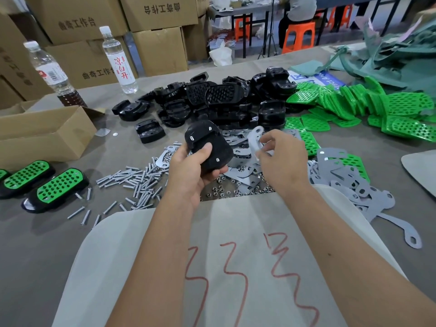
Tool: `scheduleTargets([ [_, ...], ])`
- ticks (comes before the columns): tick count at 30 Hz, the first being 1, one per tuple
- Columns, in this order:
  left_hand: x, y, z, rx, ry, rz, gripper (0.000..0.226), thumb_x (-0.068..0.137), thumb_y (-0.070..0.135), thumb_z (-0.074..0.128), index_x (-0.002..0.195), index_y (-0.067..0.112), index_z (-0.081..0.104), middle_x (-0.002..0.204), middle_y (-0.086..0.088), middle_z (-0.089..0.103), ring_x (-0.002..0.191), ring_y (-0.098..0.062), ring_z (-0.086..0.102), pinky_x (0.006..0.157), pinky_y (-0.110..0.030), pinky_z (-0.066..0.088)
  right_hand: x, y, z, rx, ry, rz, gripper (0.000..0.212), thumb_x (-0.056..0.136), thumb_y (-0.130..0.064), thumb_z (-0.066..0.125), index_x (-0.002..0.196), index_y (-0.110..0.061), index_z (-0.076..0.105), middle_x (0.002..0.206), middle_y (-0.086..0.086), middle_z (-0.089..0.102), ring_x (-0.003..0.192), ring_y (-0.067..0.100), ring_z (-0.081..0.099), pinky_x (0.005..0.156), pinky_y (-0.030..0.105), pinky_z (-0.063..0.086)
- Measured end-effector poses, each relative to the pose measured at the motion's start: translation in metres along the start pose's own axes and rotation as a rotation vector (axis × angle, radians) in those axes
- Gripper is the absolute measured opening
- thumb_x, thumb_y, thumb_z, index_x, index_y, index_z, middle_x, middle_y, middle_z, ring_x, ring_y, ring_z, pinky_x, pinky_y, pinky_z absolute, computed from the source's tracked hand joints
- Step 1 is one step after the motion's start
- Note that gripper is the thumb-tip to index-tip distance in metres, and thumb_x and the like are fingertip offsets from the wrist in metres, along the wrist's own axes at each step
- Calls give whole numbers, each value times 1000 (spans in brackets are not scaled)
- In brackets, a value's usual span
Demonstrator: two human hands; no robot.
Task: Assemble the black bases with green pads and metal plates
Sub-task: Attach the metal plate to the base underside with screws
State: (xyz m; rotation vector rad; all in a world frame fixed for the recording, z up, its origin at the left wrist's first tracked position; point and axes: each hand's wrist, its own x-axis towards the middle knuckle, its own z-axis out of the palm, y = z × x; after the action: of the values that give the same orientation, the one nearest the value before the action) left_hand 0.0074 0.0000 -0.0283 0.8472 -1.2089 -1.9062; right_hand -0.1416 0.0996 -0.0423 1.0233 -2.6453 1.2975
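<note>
My left hand (188,175) grips a black base (207,145) turned underside up, with bolt ends showing in its slots. My right hand (280,159) pinches a grey metal plate (255,139) just right of the base, apart from it. A heap of black bases (224,100) lies behind. Green pads (354,102) spread to the right. Loose metal plates (349,180) cover the table under and right of my right hand. Two assembled bases with green pads (56,187) lie at the left.
Bolts (132,180) and small nuts (219,190) are scattered near my left hand. An open cardboard box (40,135) stands at left, two bottles (119,60) behind it. A pale sheet with red marks (236,256) lies in front. Green scrap (389,50) is piled far right.
</note>
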Motion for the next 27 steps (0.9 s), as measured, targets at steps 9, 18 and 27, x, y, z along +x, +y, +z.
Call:
scheduleTargets([
  [9, -2, -3, 7, 7, -22, 4, 25, 100, 10, 66, 122, 22, 65, 101, -14, 80, 72, -35, 77, 49, -23, 53, -1, -3, -2, -63, 167, -137, 29, 92, -26, 75, 119, -17, 69, 112, 3, 66, 109, 26, 56, 98, 30, 36],
  [18, -2, -6, 10, -23, 3, 98, 24, 99, 9, 67, 121, 18, 67, 102, -7, 79, 71, -23, 75, 54, -24, 55, -14, -20, 8, 681, -433, 3, 46, 112, -36, 40, 99, -4, 70, 89, 18, 75, 76, 24, 75, 65, 41, 62],
  [27, -1, -10, 10, 129, 91, 156, 19, 96, 12, 72, 114, 17, 71, 97, -9, 79, 76, -23, 77, 60, -31, 60, -12, -13, 16, 783, -447, -8, 23, 105, -20, 61, 101, -6, 78, 92, 15, 78, 74, 20, 73, 69, 30, 60],
])
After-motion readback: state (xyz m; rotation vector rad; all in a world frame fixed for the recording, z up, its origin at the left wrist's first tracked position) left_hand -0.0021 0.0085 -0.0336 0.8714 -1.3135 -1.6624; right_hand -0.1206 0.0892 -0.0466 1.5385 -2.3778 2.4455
